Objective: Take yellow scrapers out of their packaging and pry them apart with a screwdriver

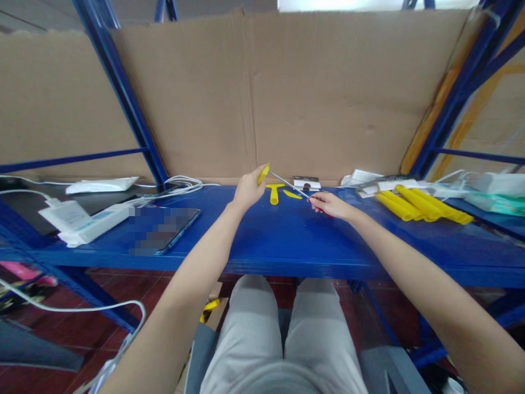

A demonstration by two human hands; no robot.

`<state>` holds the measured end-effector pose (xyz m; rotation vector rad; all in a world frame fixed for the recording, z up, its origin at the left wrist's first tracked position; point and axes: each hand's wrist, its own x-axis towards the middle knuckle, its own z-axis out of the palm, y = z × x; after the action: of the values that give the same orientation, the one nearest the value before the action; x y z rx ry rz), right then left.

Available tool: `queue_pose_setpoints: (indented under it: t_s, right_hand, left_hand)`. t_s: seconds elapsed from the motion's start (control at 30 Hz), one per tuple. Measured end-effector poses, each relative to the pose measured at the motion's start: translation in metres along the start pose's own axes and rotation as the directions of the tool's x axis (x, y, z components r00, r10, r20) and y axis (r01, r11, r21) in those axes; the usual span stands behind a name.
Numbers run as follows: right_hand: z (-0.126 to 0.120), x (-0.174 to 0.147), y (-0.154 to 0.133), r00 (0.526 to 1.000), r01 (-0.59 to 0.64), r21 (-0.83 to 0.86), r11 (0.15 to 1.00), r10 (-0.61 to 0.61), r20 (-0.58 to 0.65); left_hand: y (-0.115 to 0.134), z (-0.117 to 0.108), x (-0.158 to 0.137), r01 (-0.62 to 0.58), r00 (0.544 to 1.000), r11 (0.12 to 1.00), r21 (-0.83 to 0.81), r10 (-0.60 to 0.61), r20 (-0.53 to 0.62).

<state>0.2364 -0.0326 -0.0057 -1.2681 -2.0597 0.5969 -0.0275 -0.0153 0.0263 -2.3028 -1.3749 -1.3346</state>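
Note:
My left hand [249, 187], closed, grips a small yellow plastic part [263, 174] above the blue shelf. In my right hand [330, 204] is a screwdriver [289, 184] with a long metal shaft and a red handle mostly covered by my fingers. Its shaft slants up to the left, and the tip is at or close to the yellow part; contact cannot be made out. Between the hands, a yellow T-shaped piece [274, 195] and a thin curved yellow piece [292, 194] lie on the shelf.
Several yellow tubes [422, 204] lie at the right near white packets [361, 178]. A phone or tablet [180, 230] and a white power strip [98, 223] with cables are at the left. Cardboard [328, 93] walls the back. Blue posts [123, 93] flank the shelf [287, 241].

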Motion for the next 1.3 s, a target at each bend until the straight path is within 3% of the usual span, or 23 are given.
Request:
queue_pose_setpoints:
  t_s: [0.27, 0.53, 0.87, 1.07, 1.3]
  right_hand:
    - [0.005, 0.003, 0.013, 0.995, 0.016, 0.036, 0.999, -0.012, -0.096]
    - [0.001, 0.000, 0.002, 1.000, 0.000, 0.018, 1.000, 0.000, -0.017]
    - [0.008, 0.006, 0.018, 0.990, 0.013, 0.076, 0.997, -0.002, -0.143]
    - [0.002, 0.004, 0.006, 0.999, 0.002, -0.003, 1.000, -0.003, -0.045]
    - [0.004, 0.002, 0.007, 0.996, 0.046, -0.043, 0.998, -0.049, -0.071]
  left_hand:
    - [-0.001, 0.002, 0.000, 0.003, 1.000, 1.000, 0.008, -0.003, -0.006]
    - [-0.002, 0.002, 0.001, 0.004, 1.000, 1.000, 0.005, -0.003, -0.008]
    - [-0.001, 0.002, 0.000, -0.016, 1.000, 1.000, 0.001, 0.016, 0.008]
    - [-0.001, 0.001, 0.001, 0.002, 1.000, 1.000, 0.021, -0.002, -0.005]
    - [-0.002, 0.002, 0.001, -0.002, 1.000, 1.000, 0.006, 0.002, -0.003]
